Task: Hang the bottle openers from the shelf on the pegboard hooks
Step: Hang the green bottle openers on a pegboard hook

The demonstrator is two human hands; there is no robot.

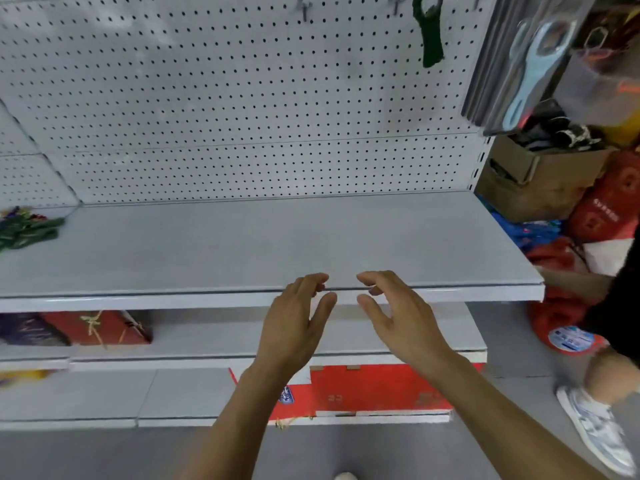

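Progress early, by the look of it: one green bottle opener (430,32) already hanging from a hook (398,3) near the top of the pegboard (225,98), upper right. Other hooks (304,6) along that top row apparently bare, though only partly in frame. Remaining bottle openers (26,228) heaped in a green pile at the far left end of the shelf (277,237), against the back corner, well apart from both hands. Count within the pile not readable; blurred and cut by the frame edge. Most of the hanging therefore judged still to do.

Left hand (294,323) and right hand (398,313) hovering side by side at the front edge of the shelf, near its middle. Grip on both sides loose: fingers slightly curled, thumbs spread, nothing held in either. Next pick likely to need a long reach leftward to the pile.

Containers: open cardboard box (533,181) on the floor to the right of the shelving, stuffed with dark items, not identifiable. Red bags (609,202) piled beside and below it, contents hidden. Red packages (93,327) on the lower shelf at left, and a red box (381,389) lower still. Packaged metal openers (530,60) hanging on the neighbouring rack, upper right, blurred.
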